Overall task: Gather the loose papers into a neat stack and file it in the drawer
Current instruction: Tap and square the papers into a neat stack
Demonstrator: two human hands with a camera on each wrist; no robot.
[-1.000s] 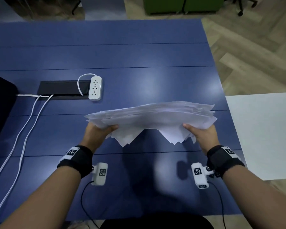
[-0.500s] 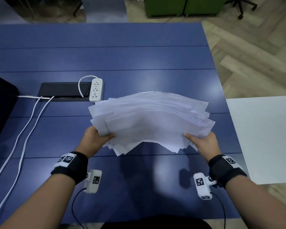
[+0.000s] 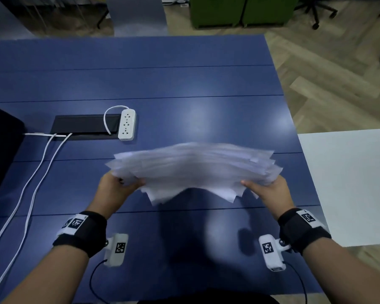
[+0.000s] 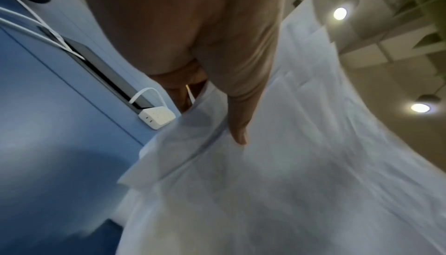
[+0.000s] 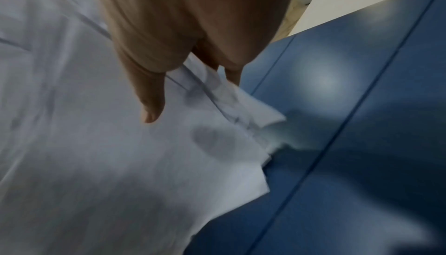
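Note:
A ragged bundle of white papers (image 3: 193,170) hangs above the blue table (image 3: 184,88), its edges uneven and its near corners drooping. My left hand (image 3: 119,187) grips the bundle's left end, thumb on top. My right hand (image 3: 266,189) grips the right end the same way. In the left wrist view the thumb lies across the papers (image 4: 289,163), and the fingers go under the sheets. The right wrist view shows the thumb pressed on the top sheet of the papers (image 5: 96,144). The bundle is motion-blurred. No drawer is in view.
A white power strip (image 3: 127,124) lies at the left middle beside a black cable slot (image 3: 83,126), with white cables (image 3: 31,183) trailing toward me. A dark object (image 3: 2,148) stands at the left edge. A white surface (image 3: 349,183) adjoins the table's right side.
The bundle tipped from nearly edge-on to a flatter face, then back to a lower tilt now. Both hands kept their grip and stayed roughly in place.

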